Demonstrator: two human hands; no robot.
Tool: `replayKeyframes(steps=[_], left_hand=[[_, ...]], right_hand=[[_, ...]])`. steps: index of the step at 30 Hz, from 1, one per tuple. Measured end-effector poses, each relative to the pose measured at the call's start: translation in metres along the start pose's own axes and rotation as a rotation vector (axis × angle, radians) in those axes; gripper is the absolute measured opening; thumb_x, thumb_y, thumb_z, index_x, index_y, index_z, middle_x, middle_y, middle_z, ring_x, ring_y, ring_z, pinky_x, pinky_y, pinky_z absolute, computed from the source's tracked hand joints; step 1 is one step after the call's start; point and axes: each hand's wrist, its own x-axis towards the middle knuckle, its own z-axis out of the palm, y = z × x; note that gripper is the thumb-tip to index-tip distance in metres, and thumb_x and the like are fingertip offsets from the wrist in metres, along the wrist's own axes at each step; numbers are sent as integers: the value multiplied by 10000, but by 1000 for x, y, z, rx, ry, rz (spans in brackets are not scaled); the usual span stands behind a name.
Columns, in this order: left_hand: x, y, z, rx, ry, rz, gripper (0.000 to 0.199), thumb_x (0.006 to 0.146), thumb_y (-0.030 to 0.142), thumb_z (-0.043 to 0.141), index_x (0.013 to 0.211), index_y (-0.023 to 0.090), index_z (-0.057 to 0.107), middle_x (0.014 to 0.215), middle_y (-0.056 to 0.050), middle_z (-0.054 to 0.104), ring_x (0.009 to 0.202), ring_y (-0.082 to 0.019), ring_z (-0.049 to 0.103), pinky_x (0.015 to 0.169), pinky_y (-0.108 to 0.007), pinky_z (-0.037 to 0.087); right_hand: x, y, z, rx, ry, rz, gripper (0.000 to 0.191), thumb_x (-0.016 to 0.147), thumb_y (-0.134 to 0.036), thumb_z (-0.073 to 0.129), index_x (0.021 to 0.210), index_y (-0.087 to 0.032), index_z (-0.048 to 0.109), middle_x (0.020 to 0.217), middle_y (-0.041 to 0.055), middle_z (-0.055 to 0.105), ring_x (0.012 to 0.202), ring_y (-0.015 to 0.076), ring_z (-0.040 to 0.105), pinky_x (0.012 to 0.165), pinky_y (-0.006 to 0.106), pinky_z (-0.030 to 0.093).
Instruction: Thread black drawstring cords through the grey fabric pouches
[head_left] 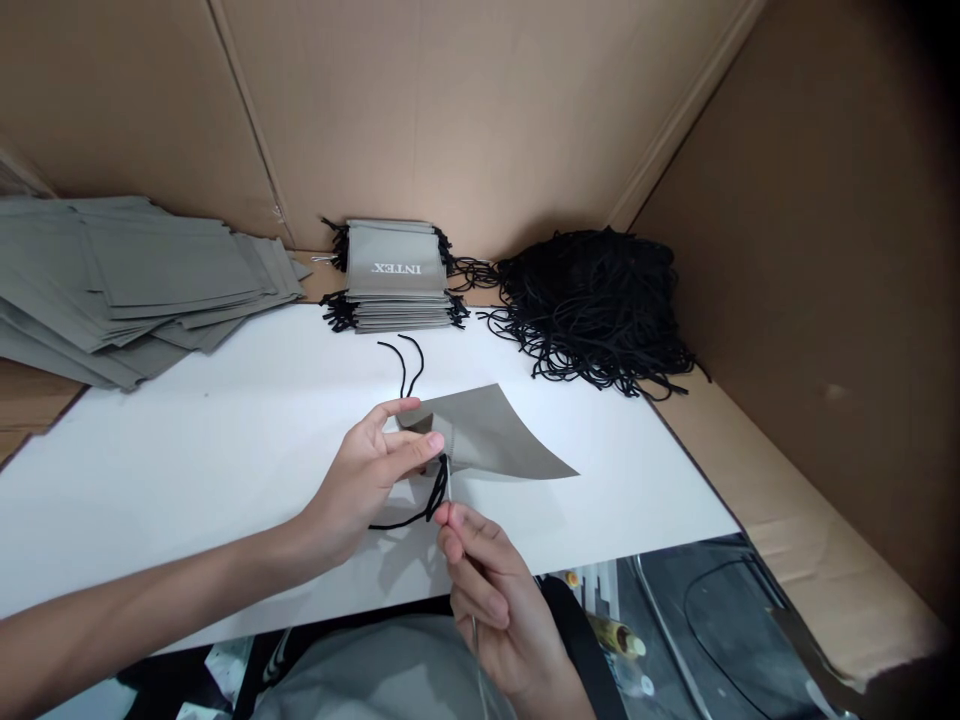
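Observation:
My left hand [375, 465] pinches the near left end of a grey fabric piece [502, 435] between thumb and fingers. The fabric's far part spreads to the right above the white table. A black cord [411, 520] comes out of the fabric's edge below my left thumb and loops to the left; two black cord ends [412, 365] stick out beyond my left fingers. Just below the fabric edge, my right hand [487, 590] is closed on a thin, pale metal rod [450, 485], whose upper end meets the black cord at the fabric edge.
Grey fabric pieces [180, 270] lie piled at the left. Grey pouches [397, 260] with black cords are stacked at the back of the white table [600, 510], beside a heap of black cords [600, 300]. Cardboard walls [450, 110] stand behind and right.

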Motion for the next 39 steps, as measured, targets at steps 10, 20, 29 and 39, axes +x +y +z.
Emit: replayKeyframes(steps=[10,20,29,39], left_hand=[[-8,-9,3,107,91,15,549,768,472,780,1194,181,592,666,38,625,700,-167,569,735,-310,385],[-7,-6,0,80,-21,99,605,783,338,775,1288,202,469,737,53,615,635,-105,549,671,-258,432],[2,-1,-5,171,-186,172,623,745,157,726,1294,227,438,854,38,636,699,-99,645,709,-231,513],[5,-2,-8,448,-222,386,618,846,148,611,1398,243,348,1011,-27,666,921,-168,644,947,-350,469]], right_hand=[[0,5,6,-28,57,-53,294,718,-341,868,795,-104,711,609,-45,636,282,-62,201,272,90,107],[-2,3,3,-57,59,-28,306,707,-347,875,805,-105,717,610,-58,626,278,-69,203,272,90,98],[-2,-9,-2,-55,38,10,309,719,-339,867,828,-107,695,618,-50,639,275,-62,196,264,88,108],[0,-16,-6,76,-60,88,249,726,-248,865,856,-87,726,626,-47,657,276,-61,207,252,62,168]])
